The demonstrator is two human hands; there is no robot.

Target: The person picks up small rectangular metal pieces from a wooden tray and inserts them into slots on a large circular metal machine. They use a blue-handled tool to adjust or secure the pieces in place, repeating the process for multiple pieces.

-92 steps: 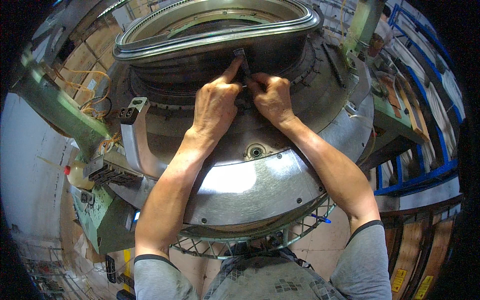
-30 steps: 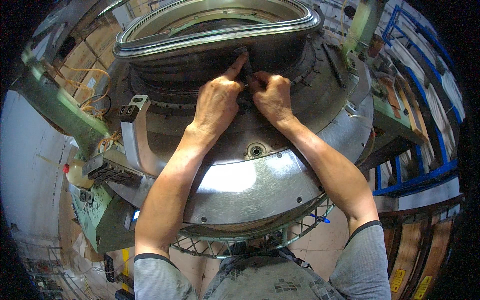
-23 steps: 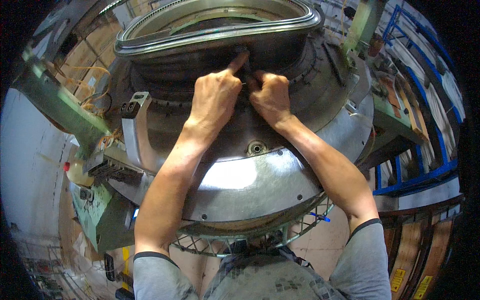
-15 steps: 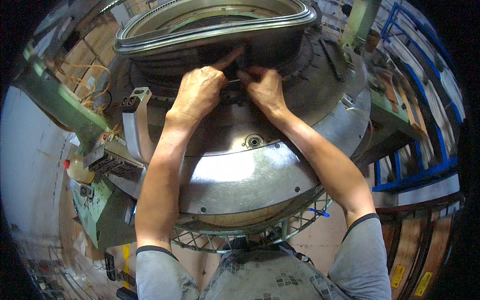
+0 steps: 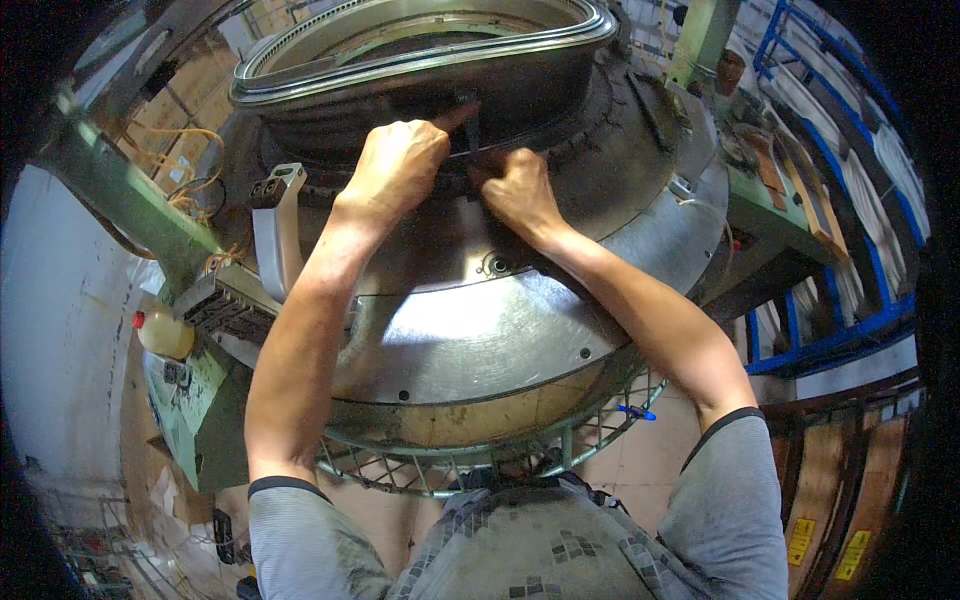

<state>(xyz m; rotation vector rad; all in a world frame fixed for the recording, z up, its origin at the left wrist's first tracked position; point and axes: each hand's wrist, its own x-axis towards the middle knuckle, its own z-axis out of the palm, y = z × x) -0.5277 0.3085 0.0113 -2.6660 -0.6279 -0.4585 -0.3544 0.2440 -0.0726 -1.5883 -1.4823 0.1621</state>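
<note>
Both my hands are at the dark lower wall of a large round machine, just under its shiny metal ring. My left hand has most of its fingers curled in, while the index finger reaches out to the shadowed wall. A little lower and to the right, my right hand is closed with its fingertips turned inward. A narrow dark strip shows between the two hands. Shadow hides whatever the fingertips hold.
Below my forearms lies a curved polished metal plate with a round fitting. A grey metal bracket stands beside my left forearm. A bottle with a red cap is at left; a blue rack stands at right.
The view has shifted slightly. My right hand has closed up more and sits a bit lower against the wall; my left hand stays nearby with its index finger stretched out.
</note>
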